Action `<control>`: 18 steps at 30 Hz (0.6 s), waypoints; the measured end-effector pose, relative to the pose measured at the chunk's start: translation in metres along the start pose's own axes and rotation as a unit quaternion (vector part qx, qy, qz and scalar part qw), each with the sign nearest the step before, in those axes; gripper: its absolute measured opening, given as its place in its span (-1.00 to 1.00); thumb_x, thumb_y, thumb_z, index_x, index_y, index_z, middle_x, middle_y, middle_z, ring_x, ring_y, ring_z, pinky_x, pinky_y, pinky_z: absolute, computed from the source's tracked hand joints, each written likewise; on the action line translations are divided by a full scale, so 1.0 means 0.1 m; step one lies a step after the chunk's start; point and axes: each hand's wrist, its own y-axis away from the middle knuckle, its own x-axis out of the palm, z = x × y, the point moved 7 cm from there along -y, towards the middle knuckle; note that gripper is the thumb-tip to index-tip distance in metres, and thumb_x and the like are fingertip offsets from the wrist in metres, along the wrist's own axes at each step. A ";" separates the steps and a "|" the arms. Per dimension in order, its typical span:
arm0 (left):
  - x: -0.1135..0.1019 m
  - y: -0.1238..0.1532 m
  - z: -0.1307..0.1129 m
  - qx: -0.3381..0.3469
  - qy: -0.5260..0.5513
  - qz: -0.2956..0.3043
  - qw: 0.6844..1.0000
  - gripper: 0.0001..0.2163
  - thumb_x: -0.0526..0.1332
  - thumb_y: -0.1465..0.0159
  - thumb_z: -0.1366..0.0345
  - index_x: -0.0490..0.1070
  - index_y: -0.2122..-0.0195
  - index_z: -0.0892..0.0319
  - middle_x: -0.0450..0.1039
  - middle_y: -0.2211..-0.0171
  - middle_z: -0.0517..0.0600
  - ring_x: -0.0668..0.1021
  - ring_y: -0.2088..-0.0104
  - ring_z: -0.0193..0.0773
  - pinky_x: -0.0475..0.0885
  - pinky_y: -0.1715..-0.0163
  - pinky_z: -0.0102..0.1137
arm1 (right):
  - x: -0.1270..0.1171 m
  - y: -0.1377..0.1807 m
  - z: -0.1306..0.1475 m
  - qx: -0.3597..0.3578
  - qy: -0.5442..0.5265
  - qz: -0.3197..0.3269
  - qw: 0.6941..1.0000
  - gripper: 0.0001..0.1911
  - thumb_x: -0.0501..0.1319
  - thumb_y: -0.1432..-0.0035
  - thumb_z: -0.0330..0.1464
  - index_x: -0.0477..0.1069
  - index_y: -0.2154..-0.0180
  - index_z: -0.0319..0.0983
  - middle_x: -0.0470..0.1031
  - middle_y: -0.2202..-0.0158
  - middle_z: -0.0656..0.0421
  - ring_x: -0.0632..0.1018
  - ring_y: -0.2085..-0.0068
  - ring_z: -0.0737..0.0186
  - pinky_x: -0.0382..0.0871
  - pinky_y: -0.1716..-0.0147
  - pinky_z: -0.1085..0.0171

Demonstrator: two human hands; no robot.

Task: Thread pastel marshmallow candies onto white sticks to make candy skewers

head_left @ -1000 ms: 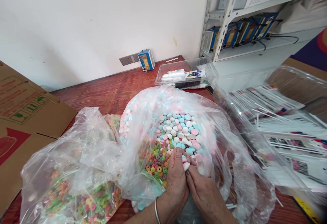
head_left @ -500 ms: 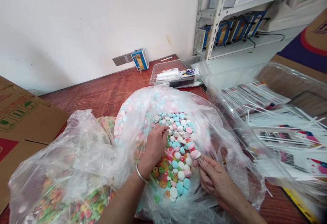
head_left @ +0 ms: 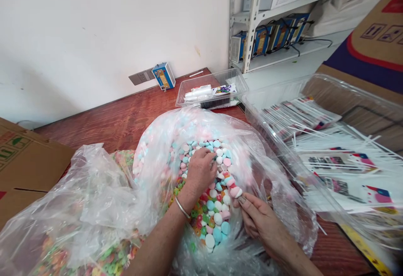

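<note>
My right hand (head_left: 258, 215) pinches the near end of a candy skewer (head_left: 231, 185), strung with pink, white and blue marshmallows and some red and orange pieces. The stick itself is mostly hidden. Over the open plastic bag (head_left: 160, 131), my left hand (head_left: 203, 169) is closed, fingertips bent together at the marshmallows (head_left: 217, 236); whatever lies between them is hidden. Pastel disc-shaped marshmallows fill much of this bag, and gummy rings (head_left: 197, 215) in green, orange and red lie among them, below my left hand.
Another clear bag (head_left: 97, 200) of gummy rings lies at left, beside a cardboard box (head_left: 34, 158). A small plastic tray (head_left: 214, 85) stands behind. At right, a large clear bin (head_left: 273, 141) holds white sticks and printed packets. A blue device (head_left: 163, 76) sits by the wall socket.
My left hand has moved slightly right and up across the marshmallows, closer to the skewer's far end. My right hand still holds the skewer. The whole view has shifted a little.
</note>
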 end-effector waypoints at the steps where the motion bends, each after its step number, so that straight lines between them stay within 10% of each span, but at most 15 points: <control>1: 0.01 0.01 -0.02 0.004 -0.014 0.007 1.000 -0.77 0.17 -0.21 0.44 0.47 0.13 0.11 0.42 0.10 0.08 0.43 0.06 -0.09 0.37 0.03 -0.20 | 0.00 -0.01 -0.01 0.000 0.001 0.001 1.000 -0.52 0.28 -0.04 0.07 0.35 0.35 -0.22 0.00 0.75 0.46 -0.04 0.72 0.53 -0.13 0.74 0.45; 11: 0.02 0.11 -0.22 0.000 0.000 0.012 1.000 -0.83 0.15 -0.24 0.41 0.48 0.19 0.12 0.44 0.12 0.09 0.42 0.11 -0.06 0.34 0.10 -0.17 | 0.00 -0.01 0.01 -0.001 -0.001 -0.006 1.000 -0.49 0.29 0.00 0.10 0.31 0.37 -0.20 0.00 0.76 0.47 -0.04 0.72 0.53 -0.16 0.75 0.44; 18: 0.12 0.06 0.16 -0.233 0.340 0.015 0.911 -0.89 0.21 -0.20 0.33 0.49 0.26 0.14 0.46 0.37 -0.02 0.47 0.33 -0.23 0.37 0.26 -0.32 | -0.07 0.06 0.03 -0.008 -0.007 -0.011 1.000 -0.50 0.27 -0.03 0.10 0.28 0.36 -0.20 -0.03 0.75 0.49 -0.07 0.71 0.52 -0.17 0.73 0.43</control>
